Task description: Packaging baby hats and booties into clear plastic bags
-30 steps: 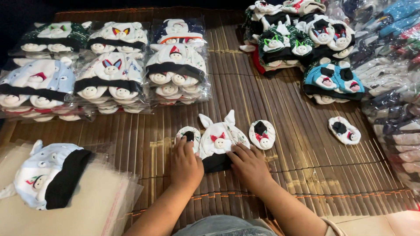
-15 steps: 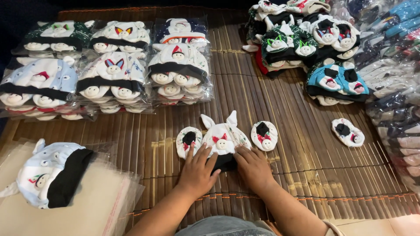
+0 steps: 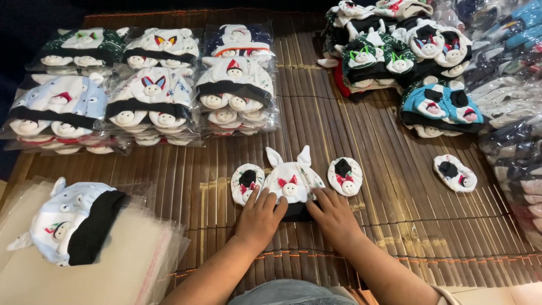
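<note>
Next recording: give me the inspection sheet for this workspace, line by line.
Surface: brown slatted bamboo mat.
Job's things: white eared hat with black band, lying flat; one small white-and-black bootie to its left, another bootie to its right.
Clutter: bagged hat sets stacked at back left; loose hat pile at back right; lone bootie; pale blue hat on clear plastic bags.
Hands: left hand and right hand press flat on the white hat's lower edge.
Cables: nothing seen.
Surroundings: more bagged goods along the right edge.
</note>
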